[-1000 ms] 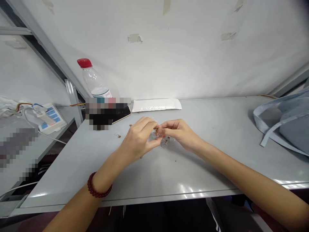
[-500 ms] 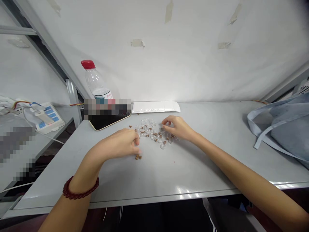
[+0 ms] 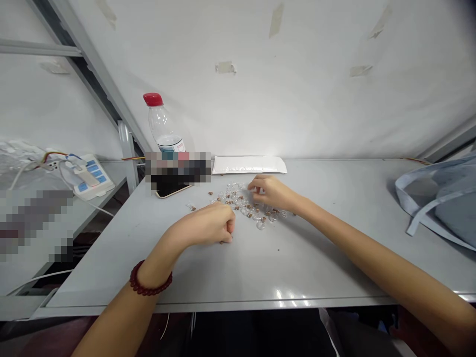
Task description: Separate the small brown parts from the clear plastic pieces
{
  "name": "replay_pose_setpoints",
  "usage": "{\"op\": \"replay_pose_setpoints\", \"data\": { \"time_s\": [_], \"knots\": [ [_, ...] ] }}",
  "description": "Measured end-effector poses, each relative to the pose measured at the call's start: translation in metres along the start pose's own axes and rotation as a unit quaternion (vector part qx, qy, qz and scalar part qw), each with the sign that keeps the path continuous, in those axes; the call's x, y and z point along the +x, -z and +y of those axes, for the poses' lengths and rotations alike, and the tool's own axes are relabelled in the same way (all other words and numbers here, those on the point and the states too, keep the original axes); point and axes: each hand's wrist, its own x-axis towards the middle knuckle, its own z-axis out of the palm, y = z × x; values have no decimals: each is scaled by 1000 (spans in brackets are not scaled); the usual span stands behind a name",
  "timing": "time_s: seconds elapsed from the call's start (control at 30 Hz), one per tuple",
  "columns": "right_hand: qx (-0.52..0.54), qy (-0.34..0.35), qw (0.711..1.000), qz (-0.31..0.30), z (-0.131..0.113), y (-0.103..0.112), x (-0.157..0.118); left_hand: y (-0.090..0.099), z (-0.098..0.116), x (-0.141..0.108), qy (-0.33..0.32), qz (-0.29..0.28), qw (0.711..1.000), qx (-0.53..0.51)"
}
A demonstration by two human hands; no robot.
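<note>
My left hand (image 3: 206, 224), with a dark red bead bracelet (image 3: 150, 286) on its wrist, is low over the table. Its fingers are curled and its thumb and fingertips pinch near the surface, covering small corks (image 3: 222, 242); what lies between them is hidden. Across the heap, my right hand (image 3: 273, 192) has its fingers bent and tips drawn together at the far right side; I cannot make out anything in them. Tiny clear glass bottles (image 3: 261, 224), several with brown corks, lie in a loose heap between the hands. One corked bottle (image 3: 191, 207) lies apart, left of the heap.
A white flat packet (image 3: 249, 164) lies by the wall. Behind my left hand are a phone (image 3: 169, 187) and a red-capped plastic bottle (image 3: 161, 124). A light blue bag (image 3: 442, 198) occupies the right side, and a power strip (image 3: 94, 176) sits on the left shelf.
My left hand has come down over the loose corks, its fingers closing, and uncovered the separate bottle on the left. My right hand stays by the heap. The whole view has shifted slightly.
</note>
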Motion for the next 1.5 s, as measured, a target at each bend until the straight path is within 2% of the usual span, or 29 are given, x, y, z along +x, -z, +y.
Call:
{"op": "replay_pose_setpoints", "data": {
  "time_s": [0.1, 0.17, 0.27, 0.37, 0.5, 0.7, 0.87, 1.07, 1.13, 1.3, 1.4, 1.5],
  "knots": [
    [63, -11, 995, 72, -1, 4, -16, 1, 0, 3, -11, 31, 998, -51],
    [149, -43, 983, 99, -4, 6, -27, 1, 2, 5, -26, 80, 992, -91],
    [308, -109, 943, 72, -13, 9, -40, -1, 7, 8, -54, 169, 967, -180],
    [411, -134, 901, 34, -24, 12, -46, -6, 12, 12, -87, 261, 931, -241],
    [480, -109, 870, 17, -33, 11, -49, -14, 13, 17, -157, 346, 896, -230],
    [495, -78, 865, 2, -34, 8, -50, -17, 13, 19, -250, 404, 869, -139],
    [501, -61, 863, -10, -34, 9, -51, -16, 11, 19, -292, 422, 851, -111],
    [527, -67, 847, -1, -33, 13, -50, -16, 10, 18, -307, 392, 859, -119],
    [548, -72, 833, 7, -34, 14, -50, -16, 13, 17, -298, 399, 857, -130],
    [577, -85, 812, 34, -39, 11, -50, -17, 21, 13, -215, 429, 851, -215],
    [592, -92, 799, 46, -38, 8, -50, -19, 21, 15, -228, 423, 847, -227],
    [611, -100, 783, 56, -32, 4, -49, -23, 20, 19, -238, 406, 864, -179]
  ]
}}
